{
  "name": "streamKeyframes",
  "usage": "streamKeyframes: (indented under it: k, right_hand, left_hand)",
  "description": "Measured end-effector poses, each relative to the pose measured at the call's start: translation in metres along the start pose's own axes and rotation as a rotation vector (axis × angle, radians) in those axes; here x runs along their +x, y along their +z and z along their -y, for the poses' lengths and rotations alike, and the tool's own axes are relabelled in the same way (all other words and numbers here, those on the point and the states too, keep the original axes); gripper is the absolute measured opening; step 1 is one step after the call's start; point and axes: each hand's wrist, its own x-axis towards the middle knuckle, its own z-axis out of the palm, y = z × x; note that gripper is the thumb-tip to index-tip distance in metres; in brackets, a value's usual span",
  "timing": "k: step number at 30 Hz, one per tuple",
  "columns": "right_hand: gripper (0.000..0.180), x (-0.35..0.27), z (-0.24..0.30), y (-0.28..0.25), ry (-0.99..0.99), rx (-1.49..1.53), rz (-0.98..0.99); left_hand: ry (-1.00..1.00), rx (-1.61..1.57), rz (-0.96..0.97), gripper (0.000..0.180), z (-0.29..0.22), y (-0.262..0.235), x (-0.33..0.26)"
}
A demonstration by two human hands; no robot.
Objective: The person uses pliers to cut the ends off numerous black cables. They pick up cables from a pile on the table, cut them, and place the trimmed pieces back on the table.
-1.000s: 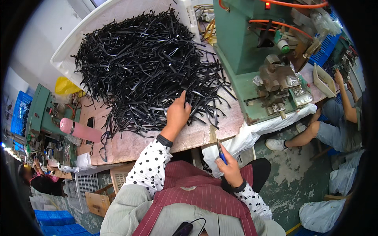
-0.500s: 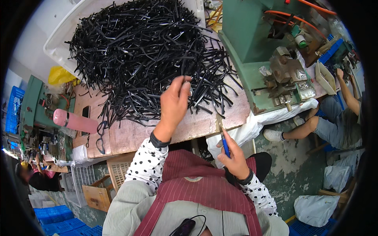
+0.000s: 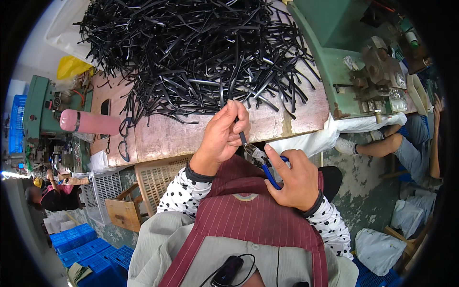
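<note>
My left hand (image 3: 219,136) pinches a thin black eyeglass temple (image 3: 243,138) between thumb and fingers, its lower end pointing down to the right. That end sits at the jaws of small nippers with blue handles (image 3: 257,153); whether the jaws bite on it I cannot tell. My right hand (image 3: 299,181) is wrapped around the nippers' handles, its index finger stretched along the top. Beyond both hands a big heap of similar black temples (image 3: 177,57) spreads over the worktable (image 3: 162,138).
A pink bottle (image 3: 93,122), a dark phone (image 3: 105,109) and black glasses frames (image 3: 124,138) lie at the table's left. A green machine (image 3: 330,62) stands at the right, with another person (image 3: 406,143) beyond. Below is a beige crate (image 3: 158,179).
My left hand has come back from the heap toward me with a temple in it. My right hand has raised the nippers to the temple's end. The view has shifted slightly.
</note>
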Motion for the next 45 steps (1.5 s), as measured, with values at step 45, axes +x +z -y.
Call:
streamKeyframes:
  k: [45]
  right_hand:
    - [0.079, -0.024, -0.013, 0.012, 0.404, 0.412, 0.207]
  left_hand:
    - [1.070, 1.825, -0.370, 0.032, -0.032, -0.016, 0.058]
